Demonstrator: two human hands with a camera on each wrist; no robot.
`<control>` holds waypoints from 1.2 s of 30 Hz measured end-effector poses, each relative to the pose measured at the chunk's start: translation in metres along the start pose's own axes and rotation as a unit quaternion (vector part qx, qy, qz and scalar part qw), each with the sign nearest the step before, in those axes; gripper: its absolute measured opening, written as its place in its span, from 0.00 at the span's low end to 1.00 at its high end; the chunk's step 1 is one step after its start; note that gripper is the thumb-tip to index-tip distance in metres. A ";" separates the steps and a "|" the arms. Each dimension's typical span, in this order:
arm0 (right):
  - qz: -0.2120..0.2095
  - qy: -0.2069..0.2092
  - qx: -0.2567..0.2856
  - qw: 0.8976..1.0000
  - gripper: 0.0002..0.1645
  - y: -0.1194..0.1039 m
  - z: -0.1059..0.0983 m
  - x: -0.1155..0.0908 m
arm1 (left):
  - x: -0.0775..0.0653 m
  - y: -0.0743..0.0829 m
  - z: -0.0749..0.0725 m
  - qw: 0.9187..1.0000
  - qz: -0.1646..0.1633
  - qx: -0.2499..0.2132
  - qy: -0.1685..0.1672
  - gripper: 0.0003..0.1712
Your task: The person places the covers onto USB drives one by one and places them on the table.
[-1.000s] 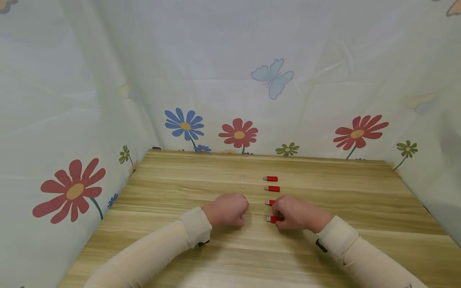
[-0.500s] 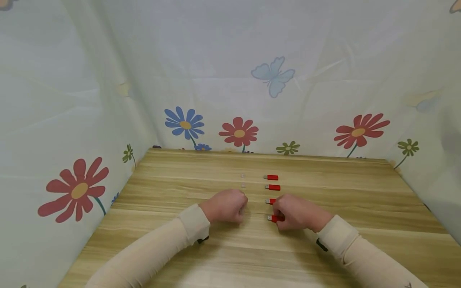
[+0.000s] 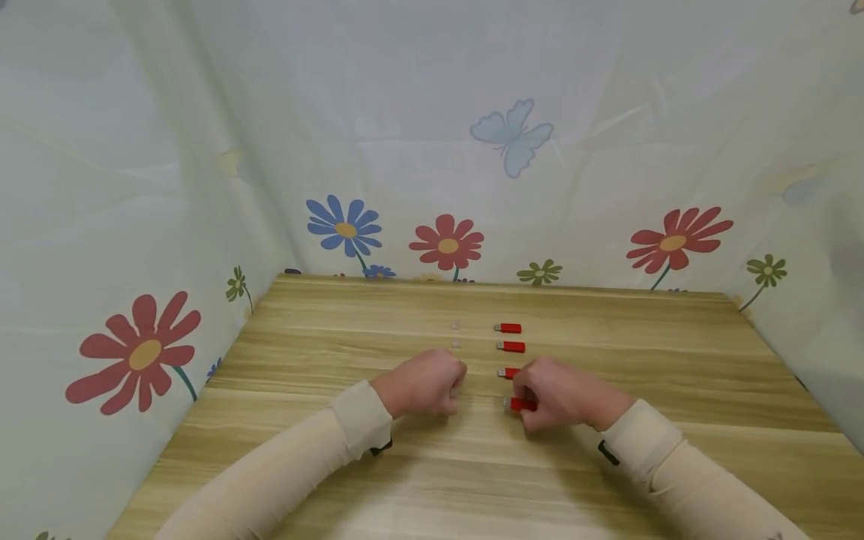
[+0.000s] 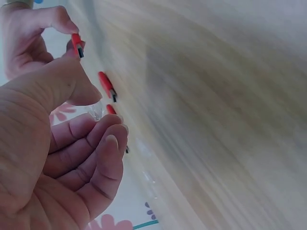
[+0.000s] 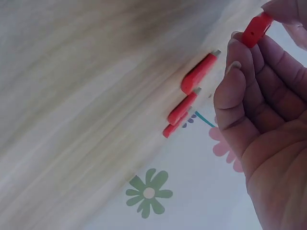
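In the left wrist view, my left hand (image 3: 418, 384) pinches a small clear plastic cap (image 4: 96, 111) between thumb and fingertips. The right hand (image 3: 563, 394) grips a red USB flash drive (image 3: 521, 404) by its body, and the drive's metal plug points left toward the left hand. A gap separates the two hands, just above the table. Beyond the right hand lie more red USB flash drives (image 3: 513, 347) in a column, plugs to the left; the hand partly covers the nearest (image 3: 508, 373).
Two more clear caps (image 3: 455, 345) lie on the wood-grain table (image 3: 324, 322), left of the far drives. A pale curtain (image 3: 405, 90) printed with flowers and a butterfly hangs behind the table and along both sides.
My right hand has shifted slightly right with the USB flash drive in its grip. The left hand has turned a little and stays near its place. The whole head view has tilted slightly.
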State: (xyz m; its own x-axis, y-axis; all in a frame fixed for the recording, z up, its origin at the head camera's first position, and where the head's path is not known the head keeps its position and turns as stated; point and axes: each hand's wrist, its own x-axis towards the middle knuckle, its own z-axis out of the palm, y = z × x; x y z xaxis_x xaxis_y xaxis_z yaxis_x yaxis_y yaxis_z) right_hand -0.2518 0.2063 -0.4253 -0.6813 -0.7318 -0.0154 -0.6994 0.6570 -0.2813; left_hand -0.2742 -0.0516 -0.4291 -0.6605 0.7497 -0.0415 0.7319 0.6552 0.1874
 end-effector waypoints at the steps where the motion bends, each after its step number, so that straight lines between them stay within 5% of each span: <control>1: -0.001 0.001 0.002 1.000 0.10 0.000 -0.001 0.000 | 0.000 0.001 -0.001 1.000 -0.003 -0.004 -0.001 0.13; 14: -0.027 0.032 -0.025 0.999 0.09 -0.006 -0.014 0.000 | -0.006 0.008 -0.012 0.998 -0.025 -0.052 -0.007 0.13; 36: -0.019 0.011 -0.021 1.000 0.06 -0.013 -0.023 0.007 | -0.010 -0.002 -0.013 0.996 -0.019 -0.082 0.011 0.11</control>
State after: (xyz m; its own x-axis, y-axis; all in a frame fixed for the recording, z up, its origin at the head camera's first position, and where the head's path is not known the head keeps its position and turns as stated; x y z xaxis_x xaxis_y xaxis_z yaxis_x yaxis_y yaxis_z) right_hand -0.2521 0.1967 -0.3994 -0.6584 -0.7525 0.0153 -0.7330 0.6364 -0.2400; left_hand -0.2716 -0.0619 -0.4161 -0.6914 0.7218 -0.0304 0.6707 0.6570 0.3443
